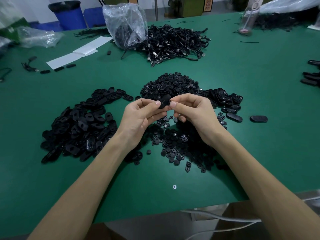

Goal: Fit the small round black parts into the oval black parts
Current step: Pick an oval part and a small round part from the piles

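- The left heap of oval black parts lies on the green table, well apart from the grip. Many show a keyhole-shaped opening facing up.
- The left hand is raised over the table. Its thumb presses on the near left end of one oval part, and its curled fingers support that part from below.
- The held oval part sits between the two thumbs, above the heaps. Its long axis tilts from lower left to upper right. A small round spot shows near its upper left edge; I cannot tell whether it is a seated round piece.
- The small round black parts are heaped just beyond the grip, with more spread below the hands, so either hand could reach them equally well.
- The right hand pinches the right end of the same part, thumb on top and fingers curled under.
- A sign on the far wall carries characters too blurred to read. No brand or label is legible on the parts.
- The right heap of oval parts lies nearer the right hand.
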Demonstrator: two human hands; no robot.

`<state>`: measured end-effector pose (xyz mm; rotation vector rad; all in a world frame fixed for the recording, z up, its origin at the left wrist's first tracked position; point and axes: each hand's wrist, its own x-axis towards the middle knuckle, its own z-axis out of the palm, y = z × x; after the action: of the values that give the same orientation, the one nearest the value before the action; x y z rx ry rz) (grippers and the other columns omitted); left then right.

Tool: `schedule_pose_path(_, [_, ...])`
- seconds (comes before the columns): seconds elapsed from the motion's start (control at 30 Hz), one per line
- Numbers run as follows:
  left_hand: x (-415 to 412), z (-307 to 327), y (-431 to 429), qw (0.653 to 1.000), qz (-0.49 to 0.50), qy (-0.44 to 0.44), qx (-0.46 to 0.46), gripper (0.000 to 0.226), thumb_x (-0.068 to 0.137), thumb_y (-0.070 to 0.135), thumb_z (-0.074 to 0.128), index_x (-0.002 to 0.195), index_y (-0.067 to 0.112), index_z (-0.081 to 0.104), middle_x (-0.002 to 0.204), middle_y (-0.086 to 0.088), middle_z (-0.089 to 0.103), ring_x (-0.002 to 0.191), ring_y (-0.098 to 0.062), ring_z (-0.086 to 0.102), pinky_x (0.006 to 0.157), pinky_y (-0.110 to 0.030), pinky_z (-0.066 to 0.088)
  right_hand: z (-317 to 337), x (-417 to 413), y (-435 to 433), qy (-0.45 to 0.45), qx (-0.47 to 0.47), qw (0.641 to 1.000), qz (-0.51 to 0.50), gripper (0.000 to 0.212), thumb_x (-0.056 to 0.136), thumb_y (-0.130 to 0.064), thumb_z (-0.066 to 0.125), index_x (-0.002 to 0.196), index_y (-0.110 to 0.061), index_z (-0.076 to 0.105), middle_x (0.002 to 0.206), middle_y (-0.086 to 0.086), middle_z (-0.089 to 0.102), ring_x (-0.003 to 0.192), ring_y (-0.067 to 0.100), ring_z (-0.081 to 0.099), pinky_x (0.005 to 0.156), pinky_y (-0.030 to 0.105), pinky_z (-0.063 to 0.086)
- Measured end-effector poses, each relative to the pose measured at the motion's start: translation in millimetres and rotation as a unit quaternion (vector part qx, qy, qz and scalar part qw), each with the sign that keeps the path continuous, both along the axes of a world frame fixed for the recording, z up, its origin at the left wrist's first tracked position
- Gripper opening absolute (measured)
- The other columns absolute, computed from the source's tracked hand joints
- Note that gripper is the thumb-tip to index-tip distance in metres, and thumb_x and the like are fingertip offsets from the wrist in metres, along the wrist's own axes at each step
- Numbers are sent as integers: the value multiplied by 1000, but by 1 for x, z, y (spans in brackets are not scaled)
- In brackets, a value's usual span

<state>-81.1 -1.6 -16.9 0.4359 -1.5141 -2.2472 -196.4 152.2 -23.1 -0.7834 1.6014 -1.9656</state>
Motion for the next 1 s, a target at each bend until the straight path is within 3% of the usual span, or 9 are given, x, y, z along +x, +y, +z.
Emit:
schedule_pose_path(0.13, [1,1,1,1000,2,9,-22,17,89,9,78,100,8,65,98,-9,76,99,-29,76,76,-26,59,0,0,0,-7,-7,1000,8,10,89,-8,78,98,-8,74,82,6,76,64,13,62,56,21,47])
schedule_pose_path(0.27, [1,0,0,999,14,7,-42,17,89,6,78,102,9,68,97,-10,76,93,-23,76,77,-25,58,-1,0,0,3,-4,1000,7,11,89,-8,79,98,-5,74,75,1,73,65,12,62,56,21,46])
schedule_pose_path(0.47, [1,-4,4,989,71,-35,-126,16,91,3,77,105,3,70,94,-11,79,88,-23,77,80,-29,61,-3,4,-2,118,54,989,-68,4,91,-9,77,95,-10,77,69,-8,70,62,5,61,60,16,46])
schedule_pose_path(0.6, [0,-5,6,986,74,-47,-142,18,90,3,78,106,1,70,92,-11,79,89,-24,78,81,-30,62,-3,7,-2,171,92,977,-92,7,89,-12,78,94,-16,75,77,-5,73,68,13,67,67,28,54])
schedule_pose_path(0.67, [-1,-6,8,986,71,-44,-145,17,91,6,78,106,0,70,93,-12,79,89,-25,79,80,-29,62,-4,10,-3,212,115,964,-114,12,88,-13,80,95,-18,71,82,-6,73,73,12,67,70,25,55])
schedule_pose_path(0.8, [-2,-7,9,988,73,-35,-135,15,95,10,75,105,0,71,91,-9,79,90,-28,79,78,-28,62,-4,11,-5,234,124,955,-136,15,88,-15,81,93,-17,68,85,-9,72,72,2,64,70,16,50])
schedule_pose_path(1.0, [-2,-10,9,986,73,-28,-149,15,96,11,75,105,0,71,92,-10,79,88,-28,79,78,-27,61,-3,12,-4,243,123,952,-142,18,87,-16,82,93,-20,65,83,-8,72,74,5,65,71,17,52])
